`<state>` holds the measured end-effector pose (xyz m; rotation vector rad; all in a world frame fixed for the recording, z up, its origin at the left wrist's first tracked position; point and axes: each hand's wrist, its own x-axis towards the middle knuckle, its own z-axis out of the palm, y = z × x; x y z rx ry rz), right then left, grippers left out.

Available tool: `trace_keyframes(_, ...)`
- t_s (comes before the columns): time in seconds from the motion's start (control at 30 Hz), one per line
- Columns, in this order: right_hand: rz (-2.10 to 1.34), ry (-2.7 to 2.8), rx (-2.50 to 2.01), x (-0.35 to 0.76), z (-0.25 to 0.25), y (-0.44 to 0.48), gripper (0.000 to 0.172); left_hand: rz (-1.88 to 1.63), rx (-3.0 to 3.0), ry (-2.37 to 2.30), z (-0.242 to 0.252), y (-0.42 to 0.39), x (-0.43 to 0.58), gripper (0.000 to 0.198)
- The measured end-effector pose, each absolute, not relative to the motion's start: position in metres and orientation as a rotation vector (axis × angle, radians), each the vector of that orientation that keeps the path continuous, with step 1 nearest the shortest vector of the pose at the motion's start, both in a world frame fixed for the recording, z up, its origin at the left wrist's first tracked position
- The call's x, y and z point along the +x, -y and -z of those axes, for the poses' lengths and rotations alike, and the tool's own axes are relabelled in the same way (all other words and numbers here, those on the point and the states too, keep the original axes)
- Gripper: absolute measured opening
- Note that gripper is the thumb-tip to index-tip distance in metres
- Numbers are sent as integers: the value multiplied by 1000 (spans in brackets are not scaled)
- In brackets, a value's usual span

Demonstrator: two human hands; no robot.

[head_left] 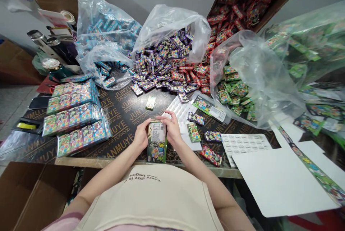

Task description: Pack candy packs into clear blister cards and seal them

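Note:
Both my hands hold one clear sleeve pack (156, 141) of small colourful packets, upright near the table's front edge. My left hand (140, 135) grips its left side with fingers curled. On the pack's right side and top, my right hand (172, 128) is closed with the fingers pressed together. Loose small packets (194, 131) lie just right of my hands, among them green, purple and red ones.
Filled sleeve packs (77, 116) are stacked at left. Clear bags spill blue (107, 29), purple (161, 62) and green (234, 90) packets; red ones (231, 15) fill a tilted box. White sheets (280, 177) lie at right, a sticker sheet (244, 143) nearby, an open cardboard box (29, 195) below left.

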<state>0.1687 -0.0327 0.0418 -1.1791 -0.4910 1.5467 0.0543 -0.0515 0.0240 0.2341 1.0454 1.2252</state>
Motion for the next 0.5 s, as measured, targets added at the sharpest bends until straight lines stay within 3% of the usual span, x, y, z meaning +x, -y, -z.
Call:
trace_keyframes(0.13,-1695,305,-1121,179,-40,37,36,-1181,250,-1118,-22,37,47,16)
trace_keyframes(0.27,-1734,365,-1170,183,-34,36,30,-1181,369,-1154,-27,32,40,15)
trace_keyframes(0.4,-1478,676,-1215,187,-30,36,8,-1189,819,-1236,-38,32,29,5)
trace_keyframes(0.5,-1295,936,-1206,194,-29,41,13,-1089,1282,-1282,-45,27,19,12)
